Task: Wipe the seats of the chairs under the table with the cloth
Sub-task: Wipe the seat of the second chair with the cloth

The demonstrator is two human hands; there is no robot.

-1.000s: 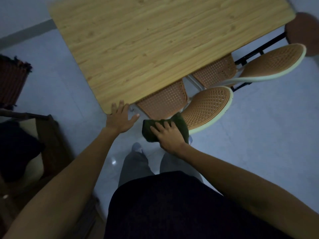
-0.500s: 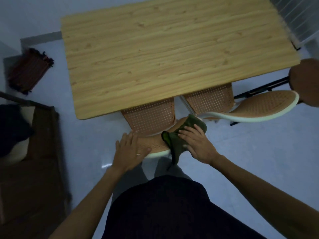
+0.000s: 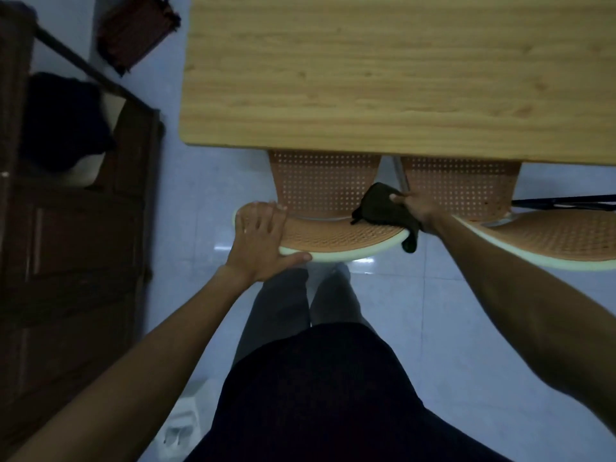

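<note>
A: Under the near edge of the wooden table [image 3: 383, 71], two chairs stand side by side, orange perforated seats tucked partly beneath the top. Left chair seat [image 3: 325, 185]; right chair seat [image 3: 461, 185]. Both backs, orange with a pale rim, tip toward the camera.

B: Hands?

A: Left hand [image 3: 258, 240] lies flat and spread on the left end of the left chair back [image 3: 336, 238], fingers over the upper rim, thumb along the lower pale rim. Open palm pressing, not closed around anything. A ring-like glint shows on one finger; too small to confirm.

B: And the cloth?

A: Dark green cloth [image 3: 383, 211] sits at the right end of the left chair back, bunched, touching the orange mesh. One corner hangs over the pale rim at the right end. Right hand [image 3: 416, 206] clutches its upper right part, fingertips curled into the fabric. The hand sits in the gap between the two chairs, just over the metal frame tube [image 3: 400, 176].

B: Surroundings?

A: Pale tiled floor [image 3: 466, 311] with a reflection below the back. Dark wooden furniture [image 3: 66, 261] at left, a dark bundle on it. A dark red mat [image 3: 136, 28] on the floor, upper left. Black frame bars [image 3: 566, 203] at far right. Person's legs and dark top fill lower centre.
</note>
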